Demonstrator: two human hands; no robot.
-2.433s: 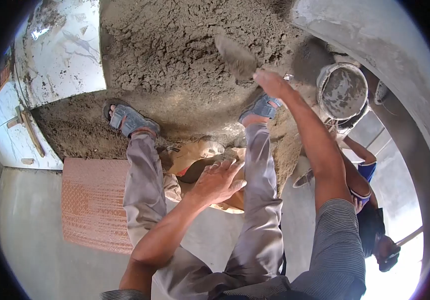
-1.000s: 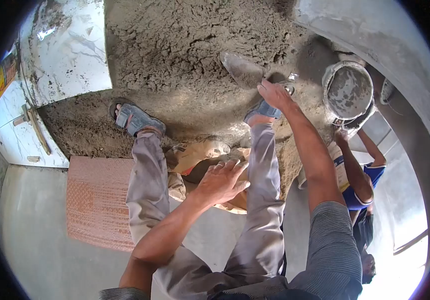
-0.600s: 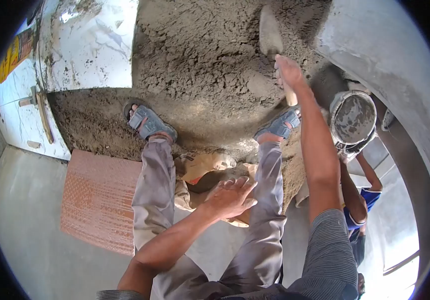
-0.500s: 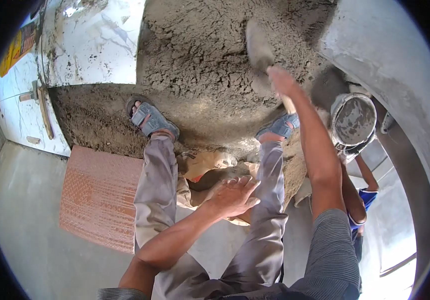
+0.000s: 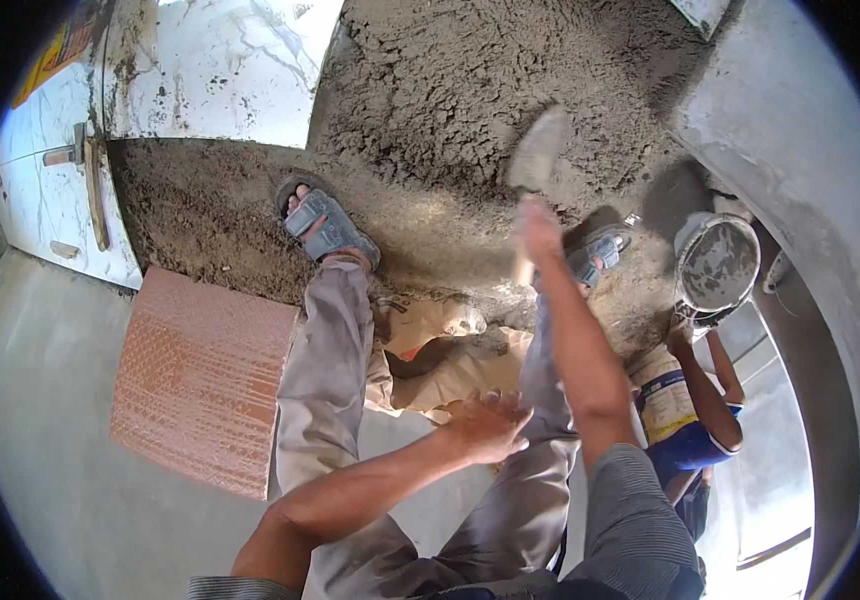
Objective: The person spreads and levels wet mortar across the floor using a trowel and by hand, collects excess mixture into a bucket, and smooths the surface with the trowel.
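Observation:
My right hand [image 5: 540, 235] is closed around the handle of a trowel [image 5: 540, 150]. Its pale, mortar-coated blade points away from me, over the rough grey mortar bed [image 5: 450, 90]; whether it touches the mortar I cannot tell. Nothing is in my left hand [image 5: 490, 428], which hangs near my right knee with its fingers apart. Below that hand lies a torn brown paper bag [image 5: 480, 385] with grey powder in it. My sandalled feet stand wide apart on the mortar's near edge.
White marbled tiles [image 5: 220, 80] cover the upper left, with a hammer [image 5: 96, 195] on them. A reddish ridged tile [image 5: 205, 390] leans by my left leg. At right, another person's hands hold a bucket [image 5: 683, 262] of grey slurry, near a labelled pail [image 5: 665, 400] and a curved wall [image 5: 800, 130].
The trowel and my right hand have moved down, closer to me. My left hand has dropped slightly. The view has shifted, and more of the other person and the labelled pail shows.

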